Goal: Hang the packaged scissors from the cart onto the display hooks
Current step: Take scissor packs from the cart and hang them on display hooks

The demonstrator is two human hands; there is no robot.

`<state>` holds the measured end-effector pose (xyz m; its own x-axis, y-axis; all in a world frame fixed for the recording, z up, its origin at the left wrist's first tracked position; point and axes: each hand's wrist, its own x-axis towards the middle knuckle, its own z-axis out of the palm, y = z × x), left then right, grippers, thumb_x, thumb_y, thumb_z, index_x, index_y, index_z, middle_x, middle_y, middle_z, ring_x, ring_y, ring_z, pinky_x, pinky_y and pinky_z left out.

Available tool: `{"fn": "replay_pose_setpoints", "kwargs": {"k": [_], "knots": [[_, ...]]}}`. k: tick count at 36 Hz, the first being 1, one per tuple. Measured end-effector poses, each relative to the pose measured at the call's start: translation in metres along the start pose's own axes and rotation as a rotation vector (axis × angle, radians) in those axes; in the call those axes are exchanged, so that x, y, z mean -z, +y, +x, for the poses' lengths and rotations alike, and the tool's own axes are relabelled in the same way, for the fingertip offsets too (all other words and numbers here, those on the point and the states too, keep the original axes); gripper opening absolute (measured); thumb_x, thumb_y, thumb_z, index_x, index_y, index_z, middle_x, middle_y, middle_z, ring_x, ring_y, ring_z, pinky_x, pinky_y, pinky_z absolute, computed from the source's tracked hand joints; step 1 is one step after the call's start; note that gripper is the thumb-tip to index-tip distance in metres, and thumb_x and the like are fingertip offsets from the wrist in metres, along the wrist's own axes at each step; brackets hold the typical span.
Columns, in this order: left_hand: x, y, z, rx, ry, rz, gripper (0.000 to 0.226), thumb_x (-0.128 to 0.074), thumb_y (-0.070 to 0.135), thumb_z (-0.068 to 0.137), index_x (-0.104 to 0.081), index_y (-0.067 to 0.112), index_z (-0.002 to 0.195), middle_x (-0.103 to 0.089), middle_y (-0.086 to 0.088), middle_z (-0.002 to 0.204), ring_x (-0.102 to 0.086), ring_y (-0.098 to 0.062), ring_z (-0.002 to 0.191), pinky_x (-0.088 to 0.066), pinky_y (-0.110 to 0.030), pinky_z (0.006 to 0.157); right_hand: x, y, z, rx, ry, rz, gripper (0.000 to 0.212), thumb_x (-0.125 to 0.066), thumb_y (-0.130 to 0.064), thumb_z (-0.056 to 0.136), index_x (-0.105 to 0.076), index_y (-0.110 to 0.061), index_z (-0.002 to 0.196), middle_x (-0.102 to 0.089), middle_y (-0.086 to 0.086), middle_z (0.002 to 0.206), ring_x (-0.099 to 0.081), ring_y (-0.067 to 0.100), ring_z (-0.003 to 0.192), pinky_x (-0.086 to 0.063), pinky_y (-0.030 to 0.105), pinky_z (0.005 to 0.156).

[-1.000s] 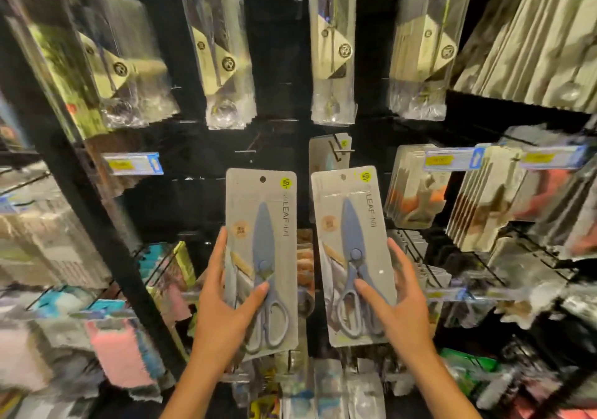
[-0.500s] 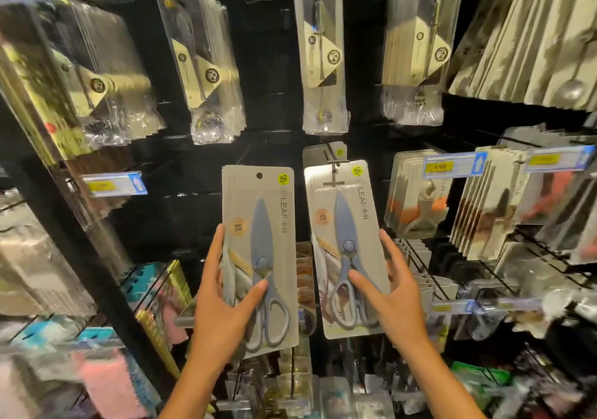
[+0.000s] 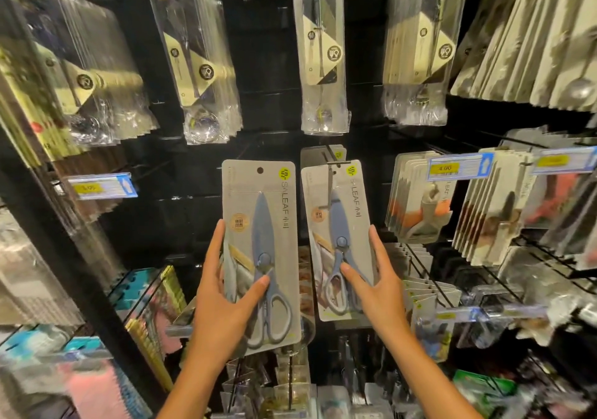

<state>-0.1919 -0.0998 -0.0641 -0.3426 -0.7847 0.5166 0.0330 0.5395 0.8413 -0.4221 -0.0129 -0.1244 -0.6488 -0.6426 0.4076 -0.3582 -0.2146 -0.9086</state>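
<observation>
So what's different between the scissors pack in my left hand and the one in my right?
The left pack has its hang hole free and off any hook; the right pack has a metal hook lying across its top. The left pack sits nearer the camera and looks bigger; the right pack tilts slightly. Your left hand and right hand each grip one. Both are the same grey card with blue scissors.

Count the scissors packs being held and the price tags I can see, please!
Scissors packs held in the hands: 2, one in the left hand at and one in the right hand at
Blue-edged price tags with yellow labels, upper ones: 3, at and
Total: 5
</observation>
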Motion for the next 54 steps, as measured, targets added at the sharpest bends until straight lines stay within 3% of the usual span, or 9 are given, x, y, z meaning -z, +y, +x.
{"fn": "replay_pose_setpoints", "kwargs": {"k": [11,16,21,28,31,35,42,48,54], "knots": [[-0.002,-0.007,0.026,-0.018,-0.014,-0.02,0.102,-0.083,0.022,0.076,-0.024,0.059,0.15,-0.036,0.042,0.147,-0.048,0.002,0.134,-0.05,-0.011,0.093,-0.033,0.042,0.071,-0.036,-0.075,-0.251,0.082,-0.052,-0.041,0.101,0.012,-0.065,0.146,-0.025,-0.005,0.165,-0.04,0.026,0.144,-0.046,0.053,0.109],[-0.001,-0.007,0.034,-0.028,-0.028,-0.001,0.1,-0.082,0.021,0.079,-0.023,0.059,0.15,-0.034,0.036,0.152,-0.046,-0.003,0.138,-0.05,-0.044,0.108,-0.041,0.052,0.099,-0.07,-0.077,-0.305,0.083,-0.051,-0.041,0.102,0.016,-0.065,0.145,-0.039,0.009,0.156,-0.05,0.034,0.135,-0.047,0.059,0.104],[-0.002,-0.003,0.04,-0.051,-0.021,-0.011,0.099,-0.081,0.019,0.08,-0.023,0.052,0.153,-0.033,0.037,0.152,-0.044,-0.001,0.139,-0.049,-0.047,0.109,-0.042,0.059,0.114,-0.102,-0.092,-0.321,0.084,-0.051,-0.043,0.101,0.017,-0.067,0.143,-0.043,0.015,0.15,-0.052,0.038,0.13,-0.048,0.062,0.101],[-0.002,-0.002,0.037,-0.067,-0.001,-0.037,0.101,-0.081,0.013,0.079,-0.023,0.051,0.153,-0.033,0.033,0.155,-0.045,-0.003,0.14,-0.049,-0.044,0.108,-0.034,0.043,0.096,-0.158,-0.038,-0.256,0.085,-0.063,-0.037,0.097,-0.003,-0.049,0.156,-0.026,0.004,0.163,-0.028,0.026,0.149,-0.033,0.05,0.117],[-0.001,-0.003,0.036,-0.065,0.003,-0.042,0.101,-0.081,0.015,0.077,-0.024,0.049,0.154,-0.034,0.034,0.153,-0.046,-0.005,0.139,-0.051,-0.039,0.106,-0.028,0.029,0.076,-0.102,-0.05,-0.151,0.071,-0.063,-0.037,0.097,-0.021,-0.05,0.153,-0.04,-0.006,0.155,-0.04,0.014,0.142,-0.038,0.044,0.116],[-0.001,-0.005,0.034,-0.046,-0.003,-0.035,0.101,-0.081,0.013,0.08,-0.023,0.049,0.155,-0.033,0.024,0.159,-0.044,-0.014,0.143,-0.047,-0.052,0.108,-0.027,-0.007,0.045,-0.025,-0.183,0.006,0.046,-0.06,-0.025,0.099,-0.047,-0.044,0.139,-0.063,-0.017,0.129,-0.06,-0.001,0.118,-0.049,0.037,0.109],[-0.009,-0.004,0.018,-0.047,0.016,0.024,0.098,-0.081,0.014,0.083,-0.022,0.039,0.158,-0.027,0.024,0.161,-0.036,-0.01,0.147,-0.043,-0.053,0.112,-0.038,-0.06,0.014,0.04,-0.375,0.161,0.064,-0.058,-0.02,0.101,-0.03,-0.042,0.154,-0.068,-0.006,0.126,-0.069,0.014,0.114,-0.057,0.037,0.094],[-0.018,-0.001,0.005,-0.02,-0.062,0.021,0.1,-0.08,0.013,0.084,-0.018,0.042,0.158,-0.023,0.028,0.161,-0.031,-0.005,0.148,-0.041,-0.052,0.114,-0.032,-0.058,0.001,0.034,-0.255,0.206,0.063,-0.061,-0.003,0.097,-0.043,-0.033,0.15,-0.075,0.003,0.106,-0.074,0.018,0.1,-0.062,0.039,0.086],[-0.023,-0.008,-0.003,0.055,-0.184,-0.017,0.104,-0.081,0.011,0.082,-0.017,0.049,0.156,-0.041,0.028,0.152,-0.051,-0.005,0.135,-0.05,-0.041,0.107,-0.016,-0.044,-0.012,-0.002,-0.2,0.17,0.063,-0.062,-0.001,0.097,-0.046,-0.033,0.148,-0.076,0.003,0.107,-0.073,0.018,0.103,-0.06,0.039,0.091]]}}
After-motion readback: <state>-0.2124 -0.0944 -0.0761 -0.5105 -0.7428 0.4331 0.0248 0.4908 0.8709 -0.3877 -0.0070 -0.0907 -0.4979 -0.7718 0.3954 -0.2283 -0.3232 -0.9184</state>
